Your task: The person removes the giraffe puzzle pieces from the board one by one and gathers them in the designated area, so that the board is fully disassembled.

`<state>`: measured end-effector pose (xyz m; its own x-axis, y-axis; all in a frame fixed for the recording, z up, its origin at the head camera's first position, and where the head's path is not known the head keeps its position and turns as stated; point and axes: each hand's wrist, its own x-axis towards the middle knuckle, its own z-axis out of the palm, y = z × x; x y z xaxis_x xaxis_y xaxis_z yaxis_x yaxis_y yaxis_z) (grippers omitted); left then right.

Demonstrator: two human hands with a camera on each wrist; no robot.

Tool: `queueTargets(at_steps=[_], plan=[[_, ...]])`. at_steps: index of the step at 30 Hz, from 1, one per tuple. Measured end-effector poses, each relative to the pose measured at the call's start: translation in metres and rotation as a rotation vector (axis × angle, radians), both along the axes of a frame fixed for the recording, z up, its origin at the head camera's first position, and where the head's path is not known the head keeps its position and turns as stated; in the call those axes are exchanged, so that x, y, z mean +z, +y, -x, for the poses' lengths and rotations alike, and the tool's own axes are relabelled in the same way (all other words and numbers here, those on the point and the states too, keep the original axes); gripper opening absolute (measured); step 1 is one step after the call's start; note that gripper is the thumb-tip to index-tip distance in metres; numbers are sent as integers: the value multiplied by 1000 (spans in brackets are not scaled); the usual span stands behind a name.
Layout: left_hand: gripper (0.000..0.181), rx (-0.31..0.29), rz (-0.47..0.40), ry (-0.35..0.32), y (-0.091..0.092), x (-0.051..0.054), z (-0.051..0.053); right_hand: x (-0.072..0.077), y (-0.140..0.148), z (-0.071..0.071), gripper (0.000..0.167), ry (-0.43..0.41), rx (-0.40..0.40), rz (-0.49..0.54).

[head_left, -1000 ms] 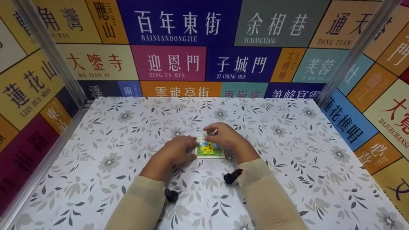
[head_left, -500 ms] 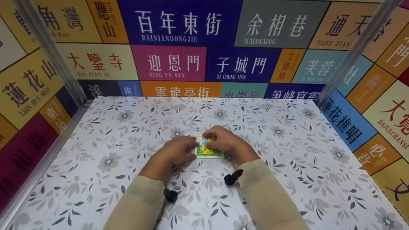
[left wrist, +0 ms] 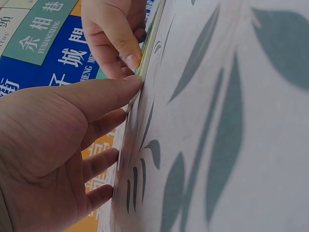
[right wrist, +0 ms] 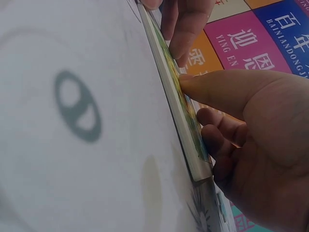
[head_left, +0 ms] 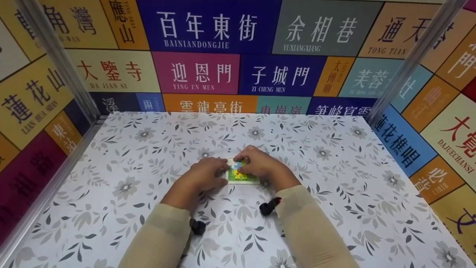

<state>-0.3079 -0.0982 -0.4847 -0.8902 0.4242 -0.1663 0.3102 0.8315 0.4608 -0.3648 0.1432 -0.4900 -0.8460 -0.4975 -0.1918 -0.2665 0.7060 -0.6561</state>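
Note:
A small flat picture puzzle [head_left: 241, 180] lies on the patterned tabletop, showing a yellow giraffe on green under blue. My left hand [head_left: 204, 174] holds its left edge, thumb at the near corner and fingers farther back. In the left wrist view that thumb [left wrist: 116, 92] meets the puzzle's edge. Over the puzzle's right part is my right hand [head_left: 263, 163], its thumb [right wrist: 207, 87] touching the picture in the right wrist view. Some of its other fingers are curled beside the board's edge. Whether a loose piece sits under the right fingertips is hidden.
A white tabletop [head_left: 238, 230] with grey flowers and leaves spreads around the puzzle. Behind it and at both sides stand walls of coloured sign panels [head_left: 208, 26]. Clear posts [head_left: 412, 56] mark the back corners. Dark wrist devices [head_left: 268, 207] sit at the sleeves.
My right hand has come down onto the puzzle and its thumb has moved onto the picture, covering more of the right side. The left hand has stayed at the left edge.

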Motion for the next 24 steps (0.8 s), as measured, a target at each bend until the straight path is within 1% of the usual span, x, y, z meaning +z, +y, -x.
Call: queueTargets(at_steps=[6,10,12,16,18,21,24], plan=[[49,3,-11,17,0,2,-2,1,-1,1,35,0,11,6],[50,6,-1,8,0,3,-3,1,-2,2,35,1,-9,-1],[50,6,-1,9,0,2,-2,1,-3,3,39,6,-26,-10],[49,6,-7,8,-1,2,-3,2,-4,4,56,-4,-80,-5],[49,7,-11,7,-1,2,-3,2,-5,4,59,-19,-104,7],[49,11,-20,2,-1,2,-3,3,-5,4,54,-32,-129,19],[49,14,-26,2,-1,1,-3,3,-5,4,47,-18,-128,17]])
